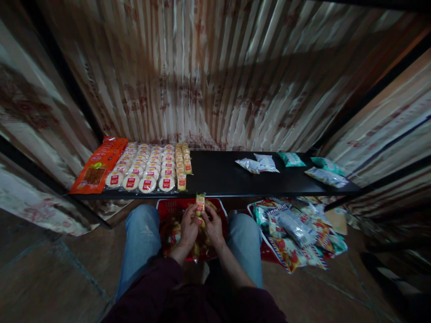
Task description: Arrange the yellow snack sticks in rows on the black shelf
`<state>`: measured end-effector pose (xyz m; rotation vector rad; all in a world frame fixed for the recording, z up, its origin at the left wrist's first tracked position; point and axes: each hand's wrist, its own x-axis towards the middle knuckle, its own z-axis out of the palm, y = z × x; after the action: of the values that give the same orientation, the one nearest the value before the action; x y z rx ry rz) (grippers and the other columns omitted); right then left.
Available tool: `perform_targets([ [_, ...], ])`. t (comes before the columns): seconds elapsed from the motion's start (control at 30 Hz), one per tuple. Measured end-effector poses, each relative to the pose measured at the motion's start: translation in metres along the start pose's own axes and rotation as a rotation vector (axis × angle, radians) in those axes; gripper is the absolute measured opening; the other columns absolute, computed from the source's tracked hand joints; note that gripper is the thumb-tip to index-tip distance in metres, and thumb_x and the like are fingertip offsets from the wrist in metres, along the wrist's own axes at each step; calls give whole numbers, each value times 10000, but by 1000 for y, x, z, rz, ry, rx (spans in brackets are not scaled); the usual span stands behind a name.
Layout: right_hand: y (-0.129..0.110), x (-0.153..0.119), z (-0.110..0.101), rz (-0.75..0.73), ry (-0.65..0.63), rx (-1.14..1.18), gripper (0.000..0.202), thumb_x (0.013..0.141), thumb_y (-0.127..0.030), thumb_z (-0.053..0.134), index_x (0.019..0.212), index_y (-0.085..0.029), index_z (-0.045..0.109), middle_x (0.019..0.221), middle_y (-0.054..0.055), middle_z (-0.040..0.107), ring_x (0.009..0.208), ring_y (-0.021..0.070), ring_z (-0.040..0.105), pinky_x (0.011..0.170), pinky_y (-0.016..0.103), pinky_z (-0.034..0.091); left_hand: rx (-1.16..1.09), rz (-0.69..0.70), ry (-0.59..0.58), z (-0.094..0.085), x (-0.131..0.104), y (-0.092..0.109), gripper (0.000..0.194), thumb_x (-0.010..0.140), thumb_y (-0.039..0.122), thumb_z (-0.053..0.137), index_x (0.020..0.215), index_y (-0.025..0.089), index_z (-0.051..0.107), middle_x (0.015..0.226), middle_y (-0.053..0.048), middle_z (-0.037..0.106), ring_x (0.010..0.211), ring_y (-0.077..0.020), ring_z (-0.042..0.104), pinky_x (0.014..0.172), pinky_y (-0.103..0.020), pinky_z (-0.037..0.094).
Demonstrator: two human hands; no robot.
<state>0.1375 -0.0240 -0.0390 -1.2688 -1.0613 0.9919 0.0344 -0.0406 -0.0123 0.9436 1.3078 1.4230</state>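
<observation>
In front of the black shelf's edge, my left hand point(189, 224) and my right hand point(213, 225) are close together, fingers closed on a small yellow wrapped snack packet point(200, 203) with a red label. A second yellow packet point(200, 222) shows lower down between the hands; which hand grips it I cannot tell. Below them, between my knees, is a red basket point(171, 205) holding more wrapped snacks, partly hidden by my forearms. On the shelf, similar yellow packets point(182, 181) stand in two rows beside several rows of round white wrapped crackers point(147, 183).
An orange snack bag point(97, 168) lies at the left end of the black shelf point(215, 172). White bags point(266, 163) and green bags point(291, 159) lie toward its right. Another red basket point(268, 254), heaped with chip bags point(296, 229), is beside my right knee. Dark posts frame the shelf.
</observation>
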Motion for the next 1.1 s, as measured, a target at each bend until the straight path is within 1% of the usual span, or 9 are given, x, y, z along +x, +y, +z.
perform_targets([
  [0.13, -12, 19, 5, -83, -12, -86, 327, 756, -383, 627, 1032, -215, 673, 1055, 60, 701, 996, 229, 632, 970, 398, 456, 147, 116, -4, 5, 14, 9, 406, 712, 42, 501, 1042, 207, 672, 1194, -60, 624, 1147, -194, 538, 1066, -370, 363],
  [0.2, -15, 29, 9, -115, -23, -111, 324, 771, -394, 593, 1021, -202, 668, 1026, 61, 705, 951, 222, 647, 928, 390, 485, 241, 152, -15, 7, 22, 14, 406, 741, 66, 480, 1086, 190, 653, 1237, -74, 605, 1176, -192, 523, 1084, -377, 349],
  [0.3, -17, 44, 14, -139, -33, -151, 322, 791, -408, 560, 1032, -216, 655, 1013, 51, 708, 908, 210, 657, 888, 376, 506, 305, 180, -23, 11, 35, 22, 413, 756, 81, 468, 1124, 170, 633, 1272, -89, 586, 1205, -184, 511, 1100, -356, 337],
  [0.43, -17, 60, 21, -158, -23, -215, 294, 805, -411, 559, 1021, -232, 647, 997, 43, 713, 909, 208, 659, 867, 360, 511, 326, 167, -21, 16, 48, 33, 411, 765, 76, 443, 1132, 137, 619, 1285, -110, 573, 1211, -171, 510, 1103, -327, 336],
  [0.63, -21, 80, 29, -161, -59, -196, 292, 801, -391, 559, 1005, -187, 611, 995, 80, 706, 889, 205, 666, 851, 344, 509, 368, 128, -7, 25, 59, 45, 398, 800, 101, 417, 1151, 109, 603, 1310, -133, 553, 1240, -178, 493, 1109, -323, 329],
  [0.77, -27, 92, 34, -171, -41, -269, 257, 786, -366, 560, 973, -195, 606, 977, 76, 705, 902, 211, 667, 869, 360, 500, 411, 111, -10, 30, 66, 48, 400, 836, 135, 396, 1182, 87, 589, 1365, -145, 512, 1304, -185, 434, 1137, -321, 285],
  [0.93, -32, 106, 39, -140, -68, -362, 224, 773, -322, 542, 955, -211, 611, 917, 51, 712, 862, 205, 674, 845, 356, 510, 457, 85, -22, 33, 74, 50, 420, 864, 177, 382, 1225, 67, 565, 1445, -161, 421, 1362, -195, 361, 1154, -322, 247],
  [1.1, -33, 112, 43, -154, -72, -361, 255, 758, -331, 521, 958, -204, 617, 930, 53, 713, 865, 206, 671, 839, 343, 509, 474, 99, -27, 38, 80, 49, 403, 875, 209, 371, 1199, 102, 585, 1463, -148, 399, 1387, -205, 318, 1160, -347, 229],
])
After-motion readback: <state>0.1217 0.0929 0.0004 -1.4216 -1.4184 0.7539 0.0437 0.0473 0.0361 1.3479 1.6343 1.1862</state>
